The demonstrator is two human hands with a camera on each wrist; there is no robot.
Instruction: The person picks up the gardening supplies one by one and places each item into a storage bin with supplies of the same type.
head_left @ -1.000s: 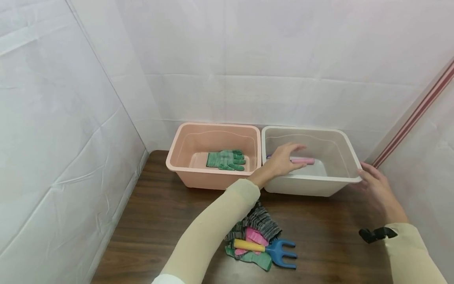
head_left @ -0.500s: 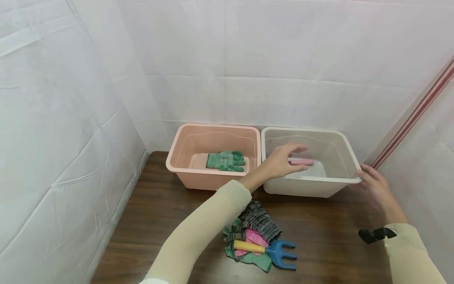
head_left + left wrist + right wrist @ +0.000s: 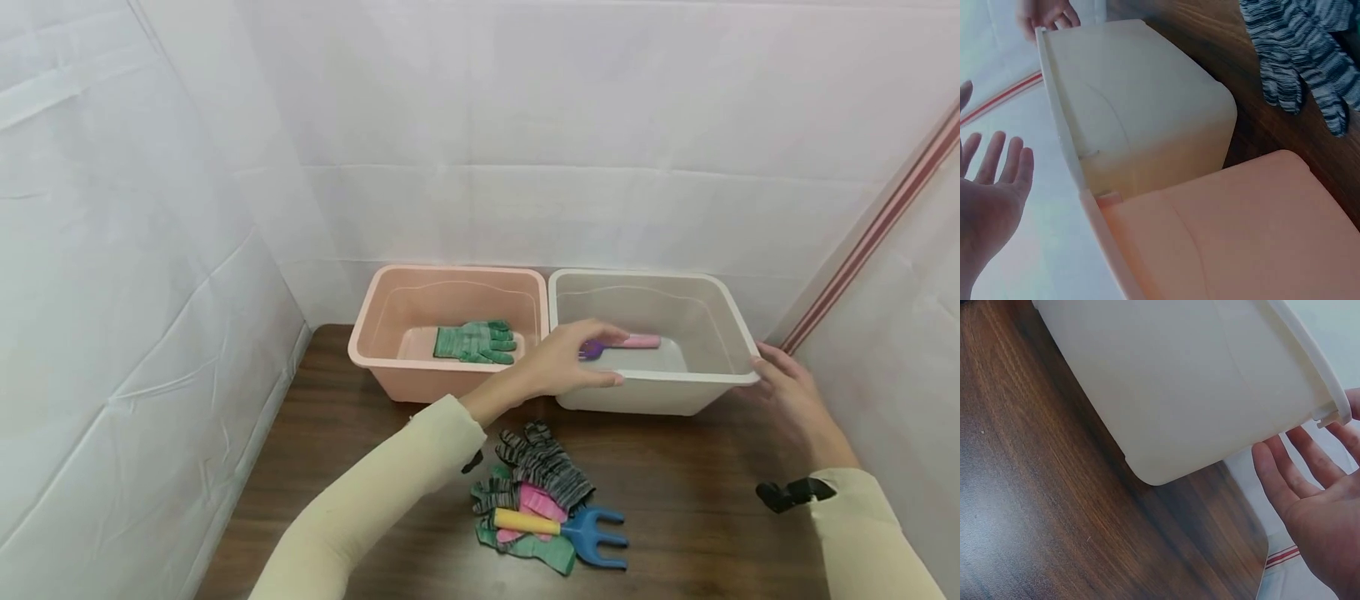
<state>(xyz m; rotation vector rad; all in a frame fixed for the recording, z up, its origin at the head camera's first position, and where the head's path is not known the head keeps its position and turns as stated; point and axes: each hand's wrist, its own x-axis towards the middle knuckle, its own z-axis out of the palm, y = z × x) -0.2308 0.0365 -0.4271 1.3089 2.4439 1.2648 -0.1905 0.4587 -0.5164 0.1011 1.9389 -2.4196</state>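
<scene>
My left hand (image 3: pixel 558 362) hovers over the near left rim of the white bin (image 3: pixel 645 396), fingers spread and relaxed, holding nothing. At that bin's right corner my right hand (image 3: pixel 798 400) grips the rim; the right wrist view has the thumb (image 3: pixel 1352 403) over the rim and the fingers (image 3: pixel 1279 469) beneath it. A small toy rake with a purple head and pink handle (image 3: pixel 641 342) lies inside the white bin, partly behind my left fingers. Alongside stands a peach bin (image 3: pixel 442 382) with a green glove (image 3: pixel 472 342) on its floor.
A pile on the wooden table (image 3: pixel 337 450) holds grey-black knit gloves (image 3: pixel 551 468), a pink glove (image 3: pixel 542 502), green glove fabric (image 3: pixel 543 550) and a blue toy rake (image 3: pixel 588 533) with a yellow handle. White sheeting (image 3: pixel 390 208) walls the back and sides.
My left hand has drawn back leftward and toward me, uncovering the purple rake head in the white bin and more of the glove pile. The right hand stays at the rim.
</scene>
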